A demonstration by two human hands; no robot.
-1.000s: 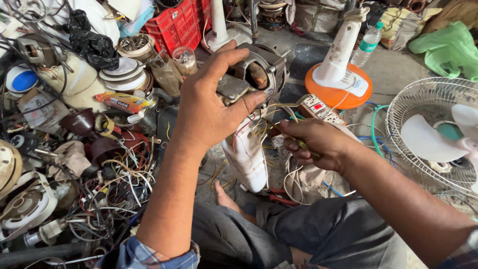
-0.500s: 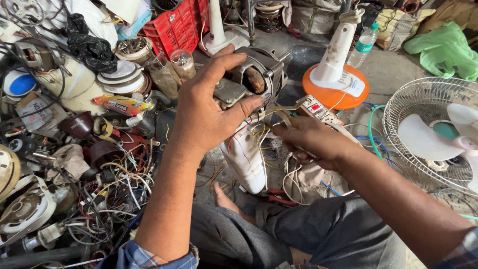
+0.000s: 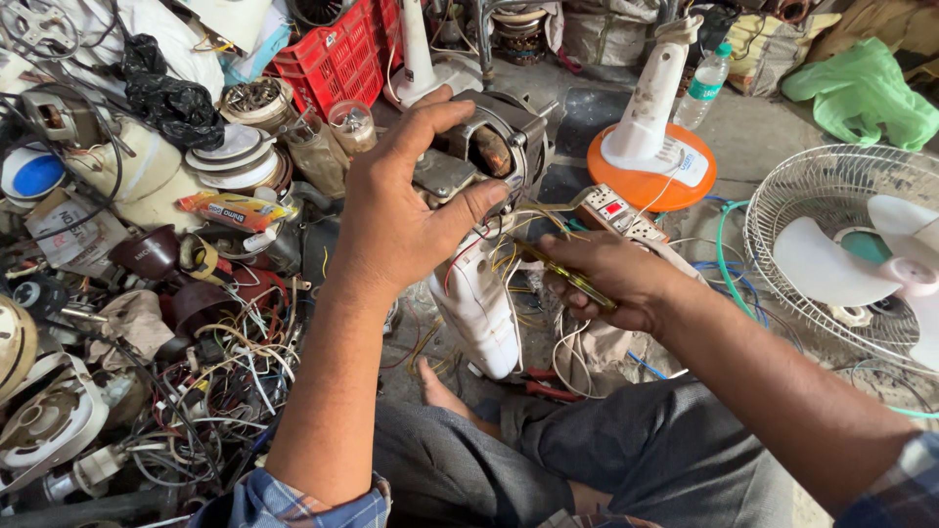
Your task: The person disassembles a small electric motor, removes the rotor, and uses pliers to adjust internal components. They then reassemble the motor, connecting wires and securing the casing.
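Cluttered concrete floor (image 3: 743, 127) carries scrap wiring at 8 o'clock, a red crate (image 3: 337, 54) at 11 o'clock and a caged fan (image 3: 861, 254) at 3 o'clock. Left hand (image 3: 401, 220) has its grip closed around a fan motor (image 3: 489, 152) at centre frame, above a white fan housing (image 3: 479, 303). Right hand (image 3: 611, 279) pinches a yellow-handled screwdriver (image 3: 567, 277) among the motor's wires, just beside a power strip (image 3: 616, 210).
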